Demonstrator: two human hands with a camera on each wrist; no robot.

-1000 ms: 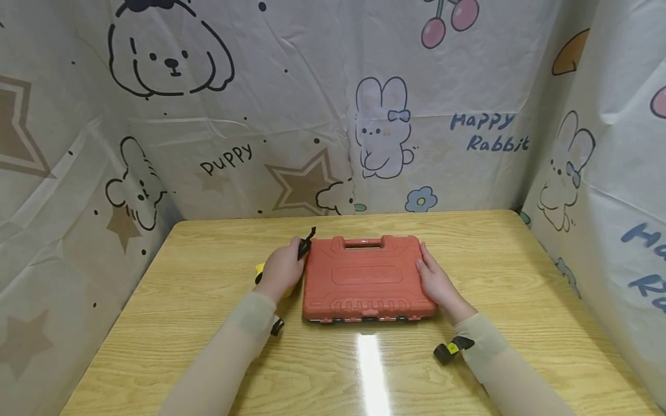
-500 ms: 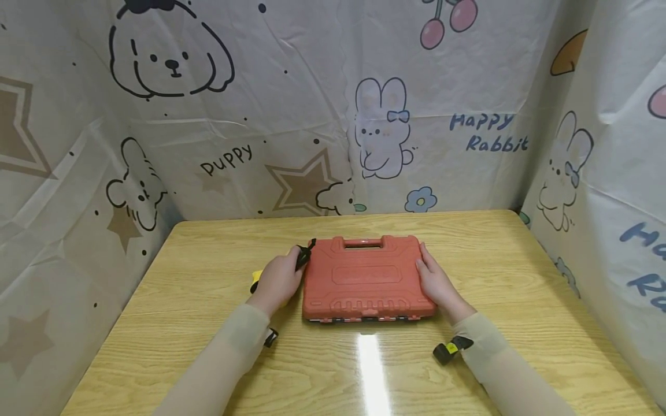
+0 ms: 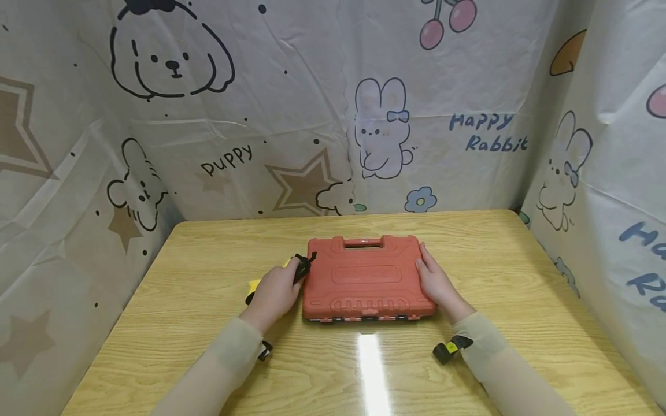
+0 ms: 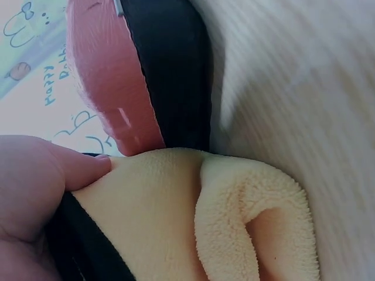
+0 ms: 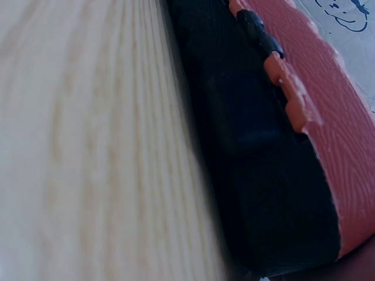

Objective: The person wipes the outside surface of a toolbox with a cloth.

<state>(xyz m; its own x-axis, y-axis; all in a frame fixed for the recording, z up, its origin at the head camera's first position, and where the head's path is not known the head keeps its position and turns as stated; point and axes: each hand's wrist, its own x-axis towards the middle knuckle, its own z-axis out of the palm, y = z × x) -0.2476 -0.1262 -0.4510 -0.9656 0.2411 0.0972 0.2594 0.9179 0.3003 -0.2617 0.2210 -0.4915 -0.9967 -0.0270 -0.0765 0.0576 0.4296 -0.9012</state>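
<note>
A red plastic tool case (image 3: 364,274) with a black lower half lies flat on the table, its handle toward the back. My left hand (image 3: 273,289) grips a soft yellow cloth (image 4: 158,216) with black edging at the case's left side. In the left wrist view the cloth touches the case's corner, and my thumb (image 4: 88,170) presses on the cloth. My right hand (image 3: 437,283) holds the case by its right side; its lower fingers are hidden. The right wrist view shows the case's black side (image 5: 258,158) and a latch (image 5: 290,93).
The wooden table (image 3: 208,248) runs up to a printed cloth backdrop (image 3: 291,104) at the back and both sides. A strip of light reflects off the tabletop in front of the case. Each wrist wears a small strapped device.
My left hand has slid along the case's left side toward the front, carrying the yellow cloth. The case and my right hand have stayed in place.
</note>
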